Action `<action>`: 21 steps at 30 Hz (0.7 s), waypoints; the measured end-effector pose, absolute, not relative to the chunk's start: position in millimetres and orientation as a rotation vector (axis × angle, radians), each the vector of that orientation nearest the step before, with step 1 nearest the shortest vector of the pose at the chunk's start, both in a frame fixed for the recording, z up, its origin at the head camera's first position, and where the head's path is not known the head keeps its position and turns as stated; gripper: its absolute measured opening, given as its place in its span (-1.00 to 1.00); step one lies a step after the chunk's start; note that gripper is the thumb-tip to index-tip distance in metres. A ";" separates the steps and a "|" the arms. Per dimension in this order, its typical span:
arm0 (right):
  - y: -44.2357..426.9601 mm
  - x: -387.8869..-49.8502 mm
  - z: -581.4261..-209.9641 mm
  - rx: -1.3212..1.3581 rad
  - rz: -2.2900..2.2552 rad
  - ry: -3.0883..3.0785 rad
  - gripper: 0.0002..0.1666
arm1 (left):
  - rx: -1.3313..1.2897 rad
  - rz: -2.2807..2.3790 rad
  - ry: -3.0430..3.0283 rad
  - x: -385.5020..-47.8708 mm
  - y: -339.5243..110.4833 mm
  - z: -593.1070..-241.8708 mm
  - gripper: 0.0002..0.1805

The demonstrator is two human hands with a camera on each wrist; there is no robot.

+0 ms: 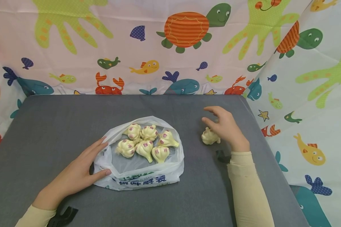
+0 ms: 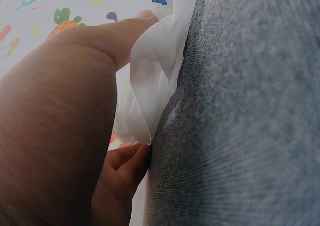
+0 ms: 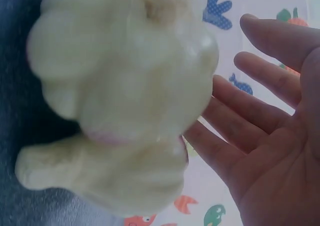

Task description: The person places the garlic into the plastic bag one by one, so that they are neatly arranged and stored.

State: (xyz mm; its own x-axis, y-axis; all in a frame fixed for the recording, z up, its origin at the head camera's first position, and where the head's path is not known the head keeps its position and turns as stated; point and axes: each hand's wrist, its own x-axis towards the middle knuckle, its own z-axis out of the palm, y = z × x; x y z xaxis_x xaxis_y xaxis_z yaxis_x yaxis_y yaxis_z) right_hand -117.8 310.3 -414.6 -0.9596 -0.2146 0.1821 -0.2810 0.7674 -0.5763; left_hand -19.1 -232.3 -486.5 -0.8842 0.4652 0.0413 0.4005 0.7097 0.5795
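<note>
A white plastic bag (image 1: 174, 171) with printed lettering stands on the grey table with its mouth spread wide. Several garlic bulbs (image 1: 144, 149) with purplish marks lie inside it. At the bag's left side, my left hand (image 1: 75, 173) rests with thumb and fingers spread, touching the plastic. My right hand (image 1: 225, 129) hovers above a garlic bulb (image 1: 208, 136) on the table right of the bag. In the right wrist view two bulbs show, an upper bulb (image 3: 125, 66) and a lower bulb (image 3: 135, 176); the extended fingers are beside them and grip nothing.
The grey table (image 1: 136, 208) ends at a patterned cloth (image 1: 79, 63) with sea animals, which hangs behind it and along the sides. Dark straps (image 1: 63, 217) show near both wrists.
</note>
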 end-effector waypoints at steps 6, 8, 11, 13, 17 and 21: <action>322.0 -118.0 -416.1 0.344 1.010 -2.864 -0.45 | 0.713 0.913 2.809 -19.0 -233.0 -486.8 0.13; 325.9 -118.0 -417.1 0.325 1.026 -2.873 -0.44 | 0.713 0.915 2.809 -18.9 -232.9 -486.7 0.13; 330.5 -117.7 -417.8 0.302 1.035 -2.894 -0.41 | 0.713 0.918 2.807 -18.9 -232.8 -486.2 0.13; 333.1 -117.3 -418.1 0.280 1.041 -2.905 -0.40 | 0.718 0.921 2.810 -19.0 -232.8 -485.9 0.13; 339.4 -117.0 -419.9 0.236 1.061 -2.921 -0.40 | 0.716 0.919 2.806 -18.9 -232.8 -485.2 0.13; 347.7 -117.9 -423.9 0.210 1.084 -2.950 -0.37 | 0.709 0.914 2.803 -18.9 -232.7 -485.4 0.13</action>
